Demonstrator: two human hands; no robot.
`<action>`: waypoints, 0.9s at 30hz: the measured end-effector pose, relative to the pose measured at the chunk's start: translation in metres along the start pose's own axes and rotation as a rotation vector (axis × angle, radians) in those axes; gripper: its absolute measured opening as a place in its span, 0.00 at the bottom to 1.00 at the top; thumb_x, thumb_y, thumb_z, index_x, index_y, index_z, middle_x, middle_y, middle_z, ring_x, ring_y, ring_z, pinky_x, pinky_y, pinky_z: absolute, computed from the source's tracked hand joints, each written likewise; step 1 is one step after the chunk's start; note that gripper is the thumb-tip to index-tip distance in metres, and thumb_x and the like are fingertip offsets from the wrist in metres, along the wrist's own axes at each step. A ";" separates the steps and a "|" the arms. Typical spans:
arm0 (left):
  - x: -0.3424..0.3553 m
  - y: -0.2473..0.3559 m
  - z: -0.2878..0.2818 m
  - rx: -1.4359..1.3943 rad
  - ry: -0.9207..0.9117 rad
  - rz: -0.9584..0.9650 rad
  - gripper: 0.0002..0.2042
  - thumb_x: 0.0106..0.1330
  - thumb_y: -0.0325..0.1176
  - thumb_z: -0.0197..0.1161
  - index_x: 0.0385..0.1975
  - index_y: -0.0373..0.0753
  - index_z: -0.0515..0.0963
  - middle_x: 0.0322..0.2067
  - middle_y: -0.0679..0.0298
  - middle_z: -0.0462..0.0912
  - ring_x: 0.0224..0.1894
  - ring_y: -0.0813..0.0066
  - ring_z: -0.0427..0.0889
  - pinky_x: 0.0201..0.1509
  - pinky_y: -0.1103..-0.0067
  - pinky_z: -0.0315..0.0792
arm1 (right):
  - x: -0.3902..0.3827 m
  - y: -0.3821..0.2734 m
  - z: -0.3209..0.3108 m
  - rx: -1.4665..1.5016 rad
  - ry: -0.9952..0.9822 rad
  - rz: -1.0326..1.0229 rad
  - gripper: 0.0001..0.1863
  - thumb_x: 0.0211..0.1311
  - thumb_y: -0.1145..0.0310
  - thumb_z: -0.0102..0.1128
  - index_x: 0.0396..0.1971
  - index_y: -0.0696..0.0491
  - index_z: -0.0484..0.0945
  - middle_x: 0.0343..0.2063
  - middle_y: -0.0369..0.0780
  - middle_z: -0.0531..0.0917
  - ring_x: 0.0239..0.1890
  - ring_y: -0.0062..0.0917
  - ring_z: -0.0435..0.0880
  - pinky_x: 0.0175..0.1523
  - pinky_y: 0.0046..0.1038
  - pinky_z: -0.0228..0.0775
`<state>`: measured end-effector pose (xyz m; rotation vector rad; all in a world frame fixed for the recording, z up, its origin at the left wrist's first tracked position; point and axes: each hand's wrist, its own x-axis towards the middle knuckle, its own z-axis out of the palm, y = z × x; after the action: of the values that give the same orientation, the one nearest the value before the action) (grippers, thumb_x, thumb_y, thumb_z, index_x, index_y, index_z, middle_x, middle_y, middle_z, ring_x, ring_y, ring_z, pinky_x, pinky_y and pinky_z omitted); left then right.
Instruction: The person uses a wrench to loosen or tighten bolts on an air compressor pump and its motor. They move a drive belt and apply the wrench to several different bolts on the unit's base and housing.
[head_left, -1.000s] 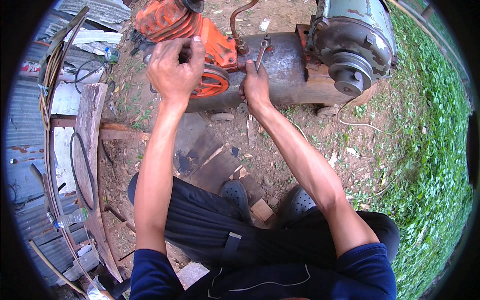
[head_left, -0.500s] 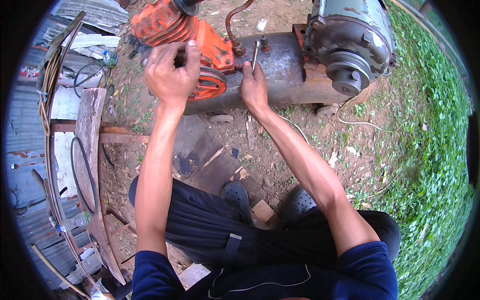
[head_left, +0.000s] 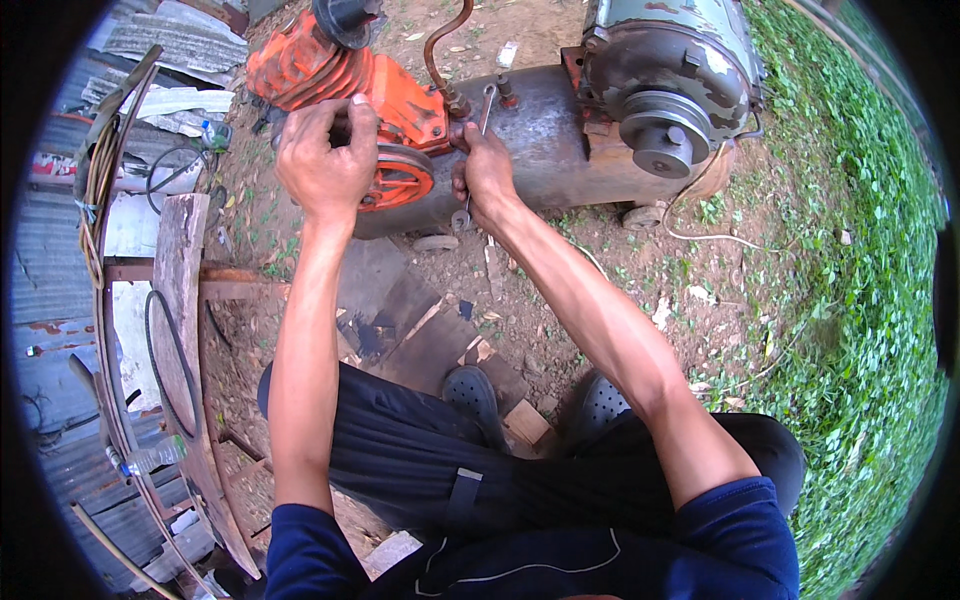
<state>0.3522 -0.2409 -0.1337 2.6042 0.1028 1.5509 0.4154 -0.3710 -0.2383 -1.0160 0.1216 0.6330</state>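
Observation:
My right hand [head_left: 487,172] is closed round a combination wrench [head_left: 487,108]. One end of the tool rises above the thumb, and the other shows below the fist. This hand is in front of the dark metal tank [head_left: 545,140], just right of the orange compressor pump [head_left: 408,105]. At the pump's near left side, my left hand [head_left: 328,165] has its fingers curled and its thumb raised. Whatever those fingers grip is hidden behind the hand. An orange pulley wheel [head_left: 405,180] shows just to the right of the left wrist.
A grey electric motor [head_left: 665,70] with a stepped pulley [head_left: 665,135] is mounted on the tank's right. A copper-coloured pipe [head_left: 435,50] rises beside the pump. Wooden planks [head_left: 178,300] and corrugated sheets [head_left: 60,240] lie left; grass [head_left: 860,330] grows right.
The right hand has turned and shifted slightly left, and the wrench's lower end now shows below it. The left hand remains by the pump, while the whole view has shifted a little.

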 end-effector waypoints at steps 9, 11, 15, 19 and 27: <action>0.004 0.005 0.010 -0.144 0.035 -0.128 0.10 0.65 0.38 0.65 0.29 0.37 0.83 0.23 0.60 0.83 0.26 0.65 0.82 0.32 0.71 0.75 | 0.013 0.023 -0.015 -0.279 0.152 -0.252 0.19 0.77 0.56 0.44 0.46 0.57 0.72 0.20 0.38 0.72 0.22 0.27 0.71 0.28 0.32 0.59; 0.000 -0.008 -0.001 -0.241 0.058 -0.262 0.12 0.69 0.39 0.63 0.31 0.36 0.83 0.23 0.60 0.83 0.26 0.69 0.82 0.32 0.72 0.74 | -0.014 0.023 0.002 -0.320 0.200 -0.225 0.21 0.77 0.57 0.42 0.46 0.62 0.74 0.36 0.51 0.82 0.41 0.43 0.80 0.51 0.41 0.67; 0.008 -0.012 -0.002 -0.580 0.166 -0.528 0.20 0.77 0.44 0.54 0.32 0.32 0.82 0.24 0.65 0.83 0.27 0.81 0.78 0.31 0.78 0.71 | -0.031 0.014 0.000 -0.321 0.128 -0.419 0.19 0.77 0.57 0.46 0.44 0.60 0.76 0.35 0.47 0.83 0.38 0.35 0.81 0.48 0.38 0.69; 0.016 -0.015 -0.012 -0.758 0.296 -0.872 0.21 0.77 0.47 0.55 0.30 0.35 0.80 0.21 0.67 0.79 0.24 0.84 0.75 0.28 0.83 0.66 | -0.041 0.020 0.018 -0.171 0.013 -0.539 0.19 0.76 0.57 0.51 0.45 0.60 0.77 0.36 0.44 0.85 0.39 0.28 0.82 0.49 0.34 0.71; -0.029 -0.017 -0.021 -0.244 0.095 -0.821 0.24 0.74 0.52 0.58 0.28 0.33 0.78 0.27 0.66 0.80 0.30 0.78 0.74 0.37 0.75 0.69 | -0.045 0.019 0.019 -0.390 -0.133 -0.679 0.20 0.64 0.58 0.70 0.44 0.60 0.79 0.30 0.42 0.86 0.33 0.21 0.81 0.43 0.30 0.73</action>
<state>0.3197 -0.2262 -0.1510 1.9033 0.8118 1.2570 0.3650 -0.3683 -0.2257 -1.2936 -0.4668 0.0949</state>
